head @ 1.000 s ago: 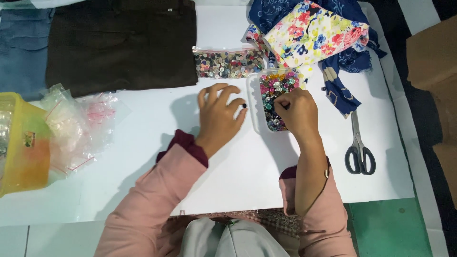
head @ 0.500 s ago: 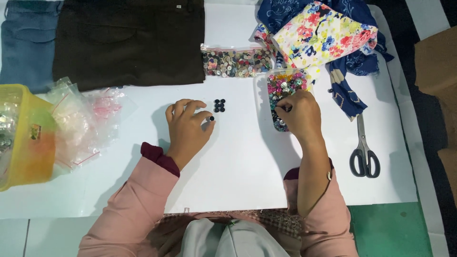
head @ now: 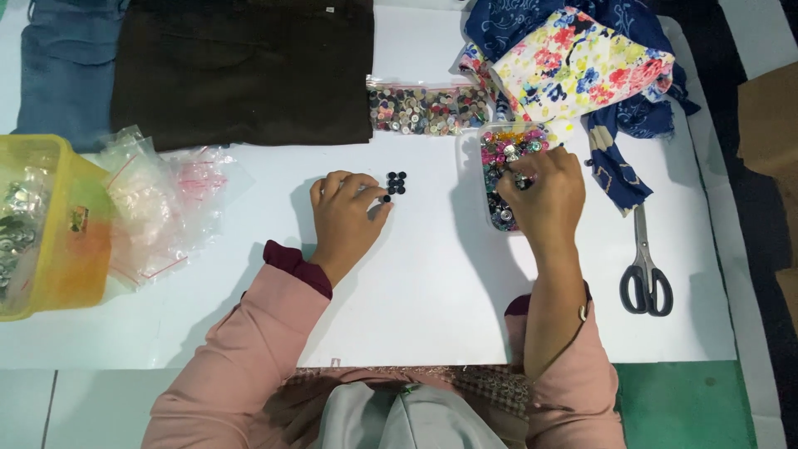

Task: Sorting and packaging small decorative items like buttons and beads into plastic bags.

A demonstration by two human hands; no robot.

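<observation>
Resting my left hand (head: 345,218) palm-down on the white tabletop (head: 432,291), I keep its fingers loosely curled, one fingertip touching a dark button (head: 385,199) just below the small cluster of black buttons (head: 396,182). My right hand (head: 544,195) pinches down into the clear bag of mixed coloured buttons (head: 503,158). Beyond lies a second button bag (head: 428,108), beside the floral cloth (head: 578,66).

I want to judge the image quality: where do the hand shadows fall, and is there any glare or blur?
Head view: light is even; soft shadows fall left of the left hand and right hand on the white table. Mild sheen on the plastic bags. Nothing looks blurred; the small black buttons stay sharp.
</observation>
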